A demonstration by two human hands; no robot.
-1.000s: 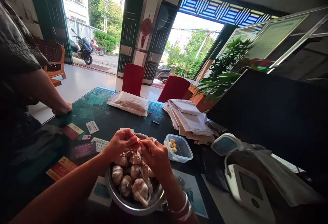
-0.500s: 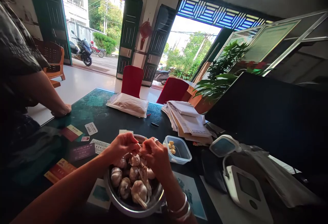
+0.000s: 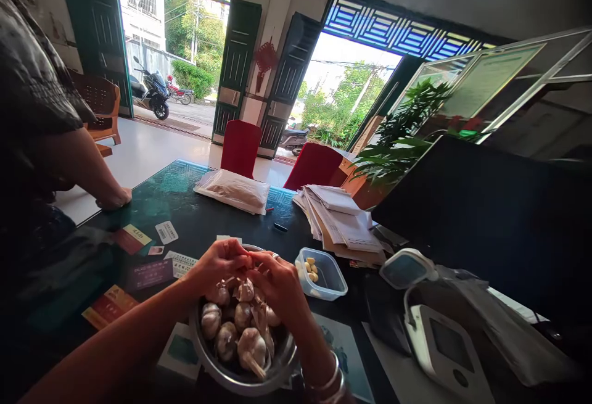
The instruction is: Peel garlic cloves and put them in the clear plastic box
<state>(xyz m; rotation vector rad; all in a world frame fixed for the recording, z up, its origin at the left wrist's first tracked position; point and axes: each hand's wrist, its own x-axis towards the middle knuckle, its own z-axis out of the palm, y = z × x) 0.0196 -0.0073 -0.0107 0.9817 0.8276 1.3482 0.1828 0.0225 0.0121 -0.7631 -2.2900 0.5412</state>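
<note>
My left hand (image 3: 226,260) and my right hand (image 3: 276,277) meet fingertip to fingertip above a metal bowl (image 3: 222,381). Both are closed in a pinch on a small garlic clove, which the fingers now almost wholly hide. Several unpeeled garlic bulbs (image 3: 252,347) fill the bowl, one with its stem pointing toward me. Loose papery skin lies among them. Just right of my right hand, a clear plastic box (image 3: 333,293) holds several peeled garlic cloves (image 3: 311,266).
Cards (image 3: 148,273) lie left of the bowl. A plastic-wrapped packet (image 3: 234,190) and a paper stack (image 3: 340,216) are farther back. To the right are a white electronic device (image 3: 441,348) and a dark monitor (image 3: 485,219). A person's hand (image 3: 115,198) rests at the table's left edge.
My right fingers have come over and closer against the left fingertips, covering the pale bit that showed between them. The view has shifted slightly.
</note>
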